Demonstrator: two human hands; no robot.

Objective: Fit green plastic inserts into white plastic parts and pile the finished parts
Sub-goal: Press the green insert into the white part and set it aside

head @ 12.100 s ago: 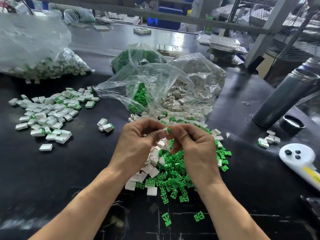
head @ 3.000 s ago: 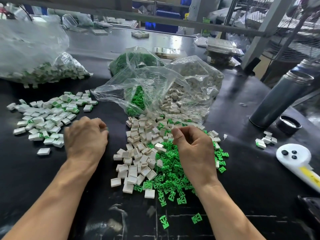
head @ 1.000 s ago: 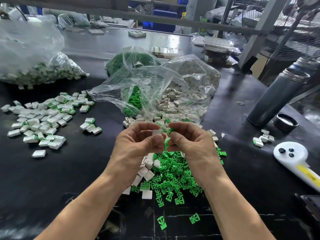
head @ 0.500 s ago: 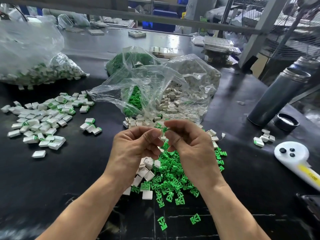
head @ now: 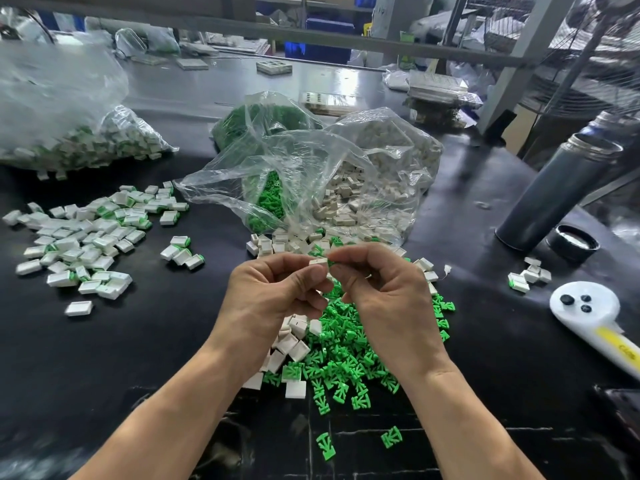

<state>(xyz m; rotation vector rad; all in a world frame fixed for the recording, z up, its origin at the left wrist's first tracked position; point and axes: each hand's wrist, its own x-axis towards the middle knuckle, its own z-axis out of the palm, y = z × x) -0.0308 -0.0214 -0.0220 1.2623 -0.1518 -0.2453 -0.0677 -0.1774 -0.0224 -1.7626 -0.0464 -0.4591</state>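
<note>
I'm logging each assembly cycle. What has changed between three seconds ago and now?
The left hand left the table beside the finished pile and now pinches a white part. The right hand rose from the loose parts and presses a green insert into it. Bags, flask and piles stayed put.

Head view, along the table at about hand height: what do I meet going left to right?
Pile of finished parts → small cluster of finished parts → left hand → white part → right hand → few parts → white handheld controller.
</note>
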